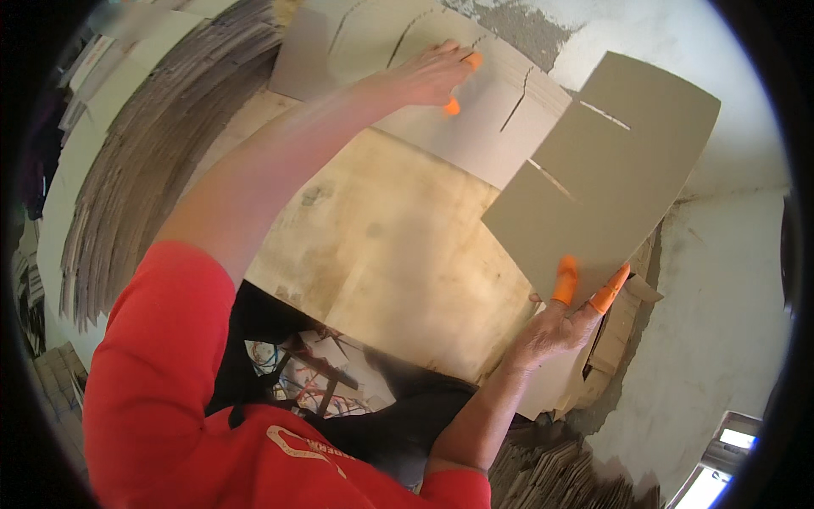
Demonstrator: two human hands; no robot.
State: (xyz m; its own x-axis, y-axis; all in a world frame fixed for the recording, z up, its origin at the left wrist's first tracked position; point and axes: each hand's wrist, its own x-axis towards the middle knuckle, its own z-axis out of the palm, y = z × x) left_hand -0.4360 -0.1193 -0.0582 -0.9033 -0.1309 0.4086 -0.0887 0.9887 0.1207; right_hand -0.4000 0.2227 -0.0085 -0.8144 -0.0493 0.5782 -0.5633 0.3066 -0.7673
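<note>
The right hand [555, 327] had its thumb hidden behind the grey slotted card [606, 178]; only two orange-capped fingers [565, 280] showed on the near face. The card covered the table [390, 254] corner at approx. 3 o'clock and part of the flat card sheets [475, 110] at 12 o'clock. The left hand [424, 76] was motion-blurred, so finger contact w/ those sheets couldn't be read. The stacked cardboard [144, 161] at 9 o'clock ran off past the dark rim. The clutter under the table [292, 365] at 6 o'clock was too small to tell. The window [721, 462] at 5 o'clock was cut off.
</note>
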